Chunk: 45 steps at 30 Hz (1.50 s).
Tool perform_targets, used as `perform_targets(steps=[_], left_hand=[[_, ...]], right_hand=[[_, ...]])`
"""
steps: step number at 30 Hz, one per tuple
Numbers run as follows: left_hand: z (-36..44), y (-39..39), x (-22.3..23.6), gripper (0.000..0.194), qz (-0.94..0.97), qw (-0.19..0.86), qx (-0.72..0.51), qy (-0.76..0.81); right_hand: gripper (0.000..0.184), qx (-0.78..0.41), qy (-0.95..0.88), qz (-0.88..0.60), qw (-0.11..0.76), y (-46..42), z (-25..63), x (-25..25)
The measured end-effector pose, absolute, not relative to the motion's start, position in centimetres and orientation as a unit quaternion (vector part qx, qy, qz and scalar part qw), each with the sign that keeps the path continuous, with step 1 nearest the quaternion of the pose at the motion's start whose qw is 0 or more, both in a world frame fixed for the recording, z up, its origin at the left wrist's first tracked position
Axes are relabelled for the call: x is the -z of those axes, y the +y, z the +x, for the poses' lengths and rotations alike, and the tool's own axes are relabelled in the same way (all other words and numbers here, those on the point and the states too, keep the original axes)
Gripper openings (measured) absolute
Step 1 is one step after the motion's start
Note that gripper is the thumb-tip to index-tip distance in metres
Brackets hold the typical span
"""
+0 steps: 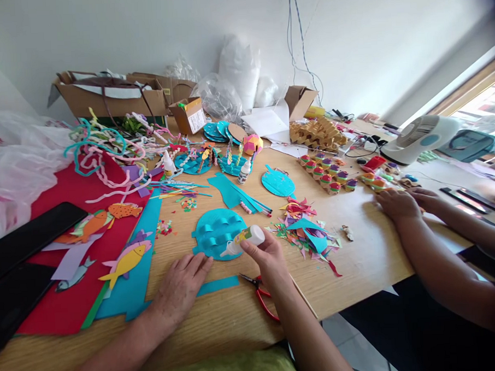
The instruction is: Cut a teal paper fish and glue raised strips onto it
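My right hand [266, 254] grips a small white glue bottle [244, 241], tipped with its nozzle down on the near edge of a round teal paper disc [215, 230] covered in raised wavy strips. My left hand [182, 285] lies flat on the wooden table [365, 257], fingers spread, its fingertips touching the disc's near-left edge. A loose teal paper strip [217, 286] lies between my hands. Red-handled scissors [263, 297] rest under my right wrist.
Paper fish [125, 262] lie on red and teal sheets at left, beside a black phone [28, 239]. Colourful paper scraps [305, 235] sit to the right. Another person's hands [400, 203] rest at right near an egg tray [327, 174]. Pipe cleaners, boxes and a fan [421, 137] stand behind.
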State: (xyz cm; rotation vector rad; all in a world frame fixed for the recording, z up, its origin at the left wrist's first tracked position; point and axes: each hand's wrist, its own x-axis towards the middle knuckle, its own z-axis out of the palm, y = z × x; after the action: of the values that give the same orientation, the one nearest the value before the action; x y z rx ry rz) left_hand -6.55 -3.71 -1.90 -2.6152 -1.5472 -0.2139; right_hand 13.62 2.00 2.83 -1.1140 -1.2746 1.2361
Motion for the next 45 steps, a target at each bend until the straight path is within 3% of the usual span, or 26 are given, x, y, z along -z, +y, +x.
perform_targets(steps=[5,16,45], left_hand=[[-6.8,-3.7,2.2,0.049,-0.859,0.048,0.08,-0.503],[-7.3,-3.5,2.7,0.049,-0.868,0.103,0.139,-0.465],[-7.3,-3.5,2.9,0.046,-0.868,0.135,0.157,-0.451]], right_hand=[[0.029,-0.492,-0.502,-0.476,0.528,1.8,15.0,-3.0],[0.021,-0.287,-0.696,-0.496,0.433,1.6,15.3,-4.2],[0.027,-0.275,-0.731,-0.471,0.409,1.9,14.8,-3.7]])
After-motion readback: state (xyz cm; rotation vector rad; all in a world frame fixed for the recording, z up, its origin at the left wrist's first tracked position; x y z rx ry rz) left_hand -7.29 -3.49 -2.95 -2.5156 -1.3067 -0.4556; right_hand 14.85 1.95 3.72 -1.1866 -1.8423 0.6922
